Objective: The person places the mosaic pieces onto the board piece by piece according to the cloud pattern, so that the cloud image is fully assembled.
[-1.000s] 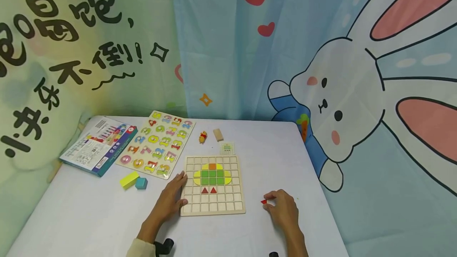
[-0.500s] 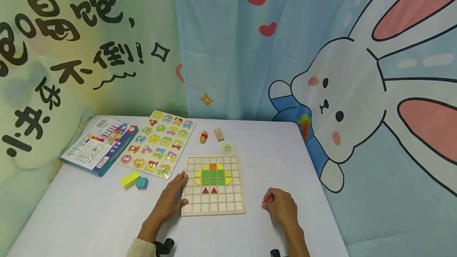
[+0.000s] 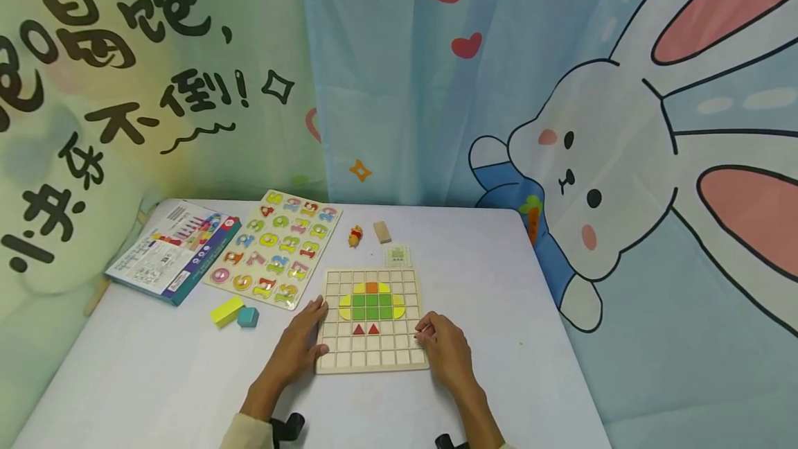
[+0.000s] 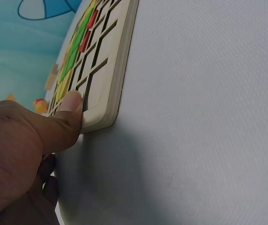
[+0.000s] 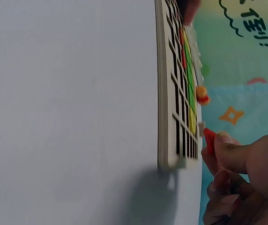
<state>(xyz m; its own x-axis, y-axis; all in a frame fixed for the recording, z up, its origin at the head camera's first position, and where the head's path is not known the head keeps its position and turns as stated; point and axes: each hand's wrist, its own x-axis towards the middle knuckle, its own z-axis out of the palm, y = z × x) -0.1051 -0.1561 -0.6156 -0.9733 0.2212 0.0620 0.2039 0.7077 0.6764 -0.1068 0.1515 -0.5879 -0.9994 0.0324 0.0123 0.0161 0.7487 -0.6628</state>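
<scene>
A square wooden grid board (image 3: 372, 359) lies before me, with green, yellow and orange tiles and two red triangles (image 3: 373, 329) set in its cells. My left hand (image 3: 294, 341) rests along the board's left edge; in the left wrist view its thumb (image 4: 71, 104) presses on the frame near a corner. Thumb and fingertips of my right hand (image 3: 445, 350) pinch a small red piece (image 5: 210, 140), largely hidden by the fingers in the head view. That hand is at the board's right edge, raised off the table in the right wrist view.
Behind the board lie a small pattern card (image 3: 397, 256), a wooden block (image 3: 382, 232) and a little yellow-and-red figure (image 3: 355, 236). To the left are a number board (image 3: 274, 248), a flat box (image 3: 171, 251), a yellow block (image 3: 227, 312) and a blue block (image 3: 247, 317).
My right hand has moved left from the bare tablecloth to the board's right edge, carrying the red piece. The left hand has stayed on the board.
</scene>
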